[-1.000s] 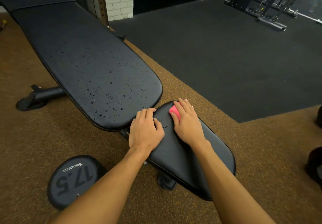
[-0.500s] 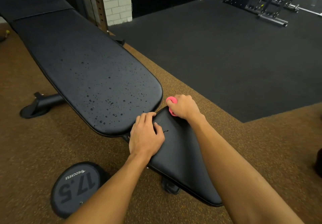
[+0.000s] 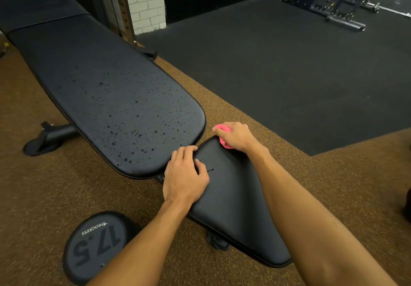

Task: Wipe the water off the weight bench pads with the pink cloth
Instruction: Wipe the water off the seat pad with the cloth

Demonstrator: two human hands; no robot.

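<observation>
A black weight bench has two pads. The long back pad (image 3: 106,89) carries many water drops across its near half. The shorter seat pad (image 3: 235,199) lies nearer me, with a few drops beside my left thumb. My right hand (image 3: 236,136) is closed on the bunched pink cloth (image 3: 219,128) at the seat pad's far right corner. My left hand (image 3: 185,176) lies flat on the seat pad's far left corner, fingertips touching the gap between the pads.
A black dumbbell end marked 17.5 (image 3: 97,244) stands on the brown floor at lower left. The bench's foot (image 3: 44,138) sticks out to the left. Black matting (image 3: 300,69) and a rack base (image 3: 342,18) lie to the far right; a white brick pillar (image 3: 144,0) stands behind.
My right hand slid the pink cloth from the middle of the seat pad's far end out to its far right corner. My left hand stayed in place.
</observation>
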